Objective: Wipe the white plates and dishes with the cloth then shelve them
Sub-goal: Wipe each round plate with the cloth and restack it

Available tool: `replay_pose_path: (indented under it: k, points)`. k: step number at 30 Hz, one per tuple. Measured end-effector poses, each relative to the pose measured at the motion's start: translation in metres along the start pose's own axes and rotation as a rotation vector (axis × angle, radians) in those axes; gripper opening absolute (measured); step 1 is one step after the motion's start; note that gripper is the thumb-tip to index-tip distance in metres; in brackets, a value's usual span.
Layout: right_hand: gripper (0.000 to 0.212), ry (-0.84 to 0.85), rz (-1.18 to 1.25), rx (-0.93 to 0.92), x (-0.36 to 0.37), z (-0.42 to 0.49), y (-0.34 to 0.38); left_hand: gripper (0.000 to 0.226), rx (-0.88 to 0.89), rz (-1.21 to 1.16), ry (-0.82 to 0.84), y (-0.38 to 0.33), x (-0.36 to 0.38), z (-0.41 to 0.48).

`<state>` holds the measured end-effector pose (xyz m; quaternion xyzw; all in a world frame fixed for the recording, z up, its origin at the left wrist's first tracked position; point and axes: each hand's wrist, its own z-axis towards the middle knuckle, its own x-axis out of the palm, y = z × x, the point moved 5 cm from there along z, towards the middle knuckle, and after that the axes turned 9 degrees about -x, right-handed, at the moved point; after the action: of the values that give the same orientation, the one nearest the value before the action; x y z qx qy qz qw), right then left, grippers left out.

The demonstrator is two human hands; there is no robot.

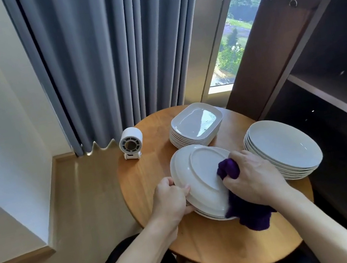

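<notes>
We take this for a home, a flat high up: grey curtains (109, 61) beyond our left hand (170, 199), a window (237, 27) over green land far below, a round wooden table (144, 182) under both hands, dark wooden shelves (333, 84) right of our right hand (252, 177)

Wooden table (211, 245): plate stacks (284, 148), white device (131, 142)

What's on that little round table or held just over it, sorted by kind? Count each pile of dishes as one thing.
Piles of white dishes: 3 (square stack, round stack, low near pile)
Upturned plate, held: 1
Purple cloth: 1
Small white gadget: 1
Total: 6
</notes>
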<state>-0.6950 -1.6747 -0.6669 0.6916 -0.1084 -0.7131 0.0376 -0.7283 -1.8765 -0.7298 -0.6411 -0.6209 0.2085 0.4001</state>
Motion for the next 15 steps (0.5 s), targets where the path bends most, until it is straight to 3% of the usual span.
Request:
replay_pose_path:
  k: [3,6,10,15]
  points:
    - [0.030,-0.007,0.081,-0.102,-0.007,-0.013,0.034,0.009,0.013,0.000,-0.004,0.001,0.000,0.001]
    - [0.031,-0.124,0.162,-0.237,-0.017,-0.006,0.072,0.010,0.032,0.018,0.000,0.001,0.000,0.001]
    - [0.032,-0.174,0.158,-0.356,-0.009,0.035,0.113,0.024,0.046,0.031,-0.006,0.003,0.002,0.000]
    - [0.017,-0.025,0.183,-0.134,0.011,0.109,0.092,0.028,0.017,0.010,0.013,0.006,0.001,0.001]
